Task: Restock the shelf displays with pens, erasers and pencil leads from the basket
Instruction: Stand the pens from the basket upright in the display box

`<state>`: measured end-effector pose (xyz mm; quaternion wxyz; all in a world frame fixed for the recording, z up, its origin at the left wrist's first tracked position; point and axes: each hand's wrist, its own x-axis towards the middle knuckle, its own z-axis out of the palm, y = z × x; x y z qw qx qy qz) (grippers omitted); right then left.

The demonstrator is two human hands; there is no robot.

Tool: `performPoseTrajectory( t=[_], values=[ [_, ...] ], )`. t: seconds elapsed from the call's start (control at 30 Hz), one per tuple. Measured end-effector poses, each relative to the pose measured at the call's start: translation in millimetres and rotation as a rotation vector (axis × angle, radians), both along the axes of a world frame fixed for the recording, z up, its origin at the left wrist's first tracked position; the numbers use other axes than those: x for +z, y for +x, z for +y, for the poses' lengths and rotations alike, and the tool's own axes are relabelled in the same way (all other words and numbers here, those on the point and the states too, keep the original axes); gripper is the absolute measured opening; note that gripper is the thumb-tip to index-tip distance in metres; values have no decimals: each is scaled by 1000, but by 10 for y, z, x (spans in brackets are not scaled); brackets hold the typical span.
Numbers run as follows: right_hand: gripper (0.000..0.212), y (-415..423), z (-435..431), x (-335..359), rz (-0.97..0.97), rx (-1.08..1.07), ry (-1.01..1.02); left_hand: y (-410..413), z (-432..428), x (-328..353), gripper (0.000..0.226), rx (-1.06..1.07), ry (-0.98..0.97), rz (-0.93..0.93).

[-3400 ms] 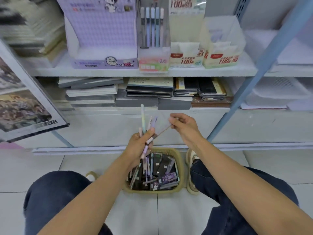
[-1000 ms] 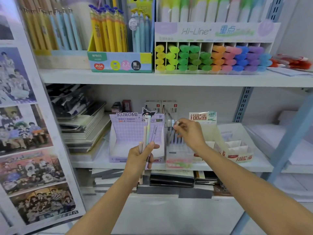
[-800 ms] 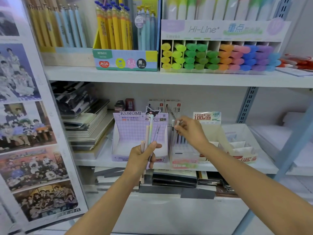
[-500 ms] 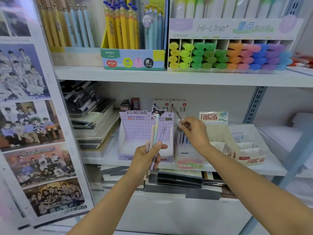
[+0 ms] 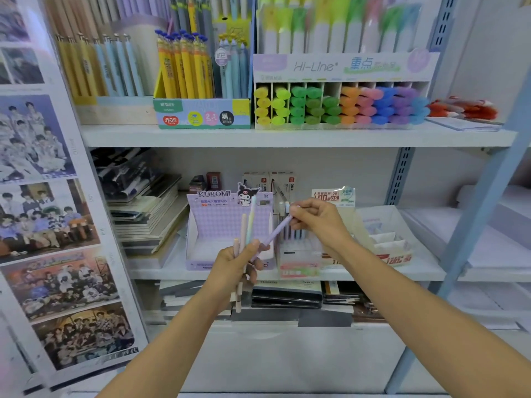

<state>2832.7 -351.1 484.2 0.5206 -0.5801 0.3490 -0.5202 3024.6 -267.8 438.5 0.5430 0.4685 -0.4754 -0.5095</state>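
Between both hands (image 5: 314, 218), lilac pen (image 5: 277, 231)

Three pastel pens (image 5: 244, 239) stand upright in a bunch, gripped around their middles: a short pink one, a taller peach one and a mint one reaching highest, their lower ends poking out below. A lilac pen (image 5: 275, 232) slants up to the right from that bunch, pinched at its upper end. More pens (image 5: 288, 222) stand upright in a clear display box (image 5: 297, 261) on the shelf (image 5: 373, 272) behind.
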Motion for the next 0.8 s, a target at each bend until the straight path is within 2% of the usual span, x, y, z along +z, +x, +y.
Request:
performPoseTrajectory(
  t=[0.13,0.27,0.37,0.57,0.7,0.8],
  values=[
    [10,-224,78,-29,35,-13,14,18,65,77,33,115,-23,37],
    [17,-374,217,-116,257,157,46,-23,118,184,33,250,-38,63],
    [14,-422,323,-208,409,324,39,-60,153,246,29,304,-42,96],
    [26,-358,452,-316,223,370,94,-235,174,243,19,274,-34,181],
    [21,-302,473,-358,288,470,104,-346,141,238,16,253,-49,163],
    [24,-269,453,-310,335,400,37,-362,108,249,12,262,-49,121]
  ],
)
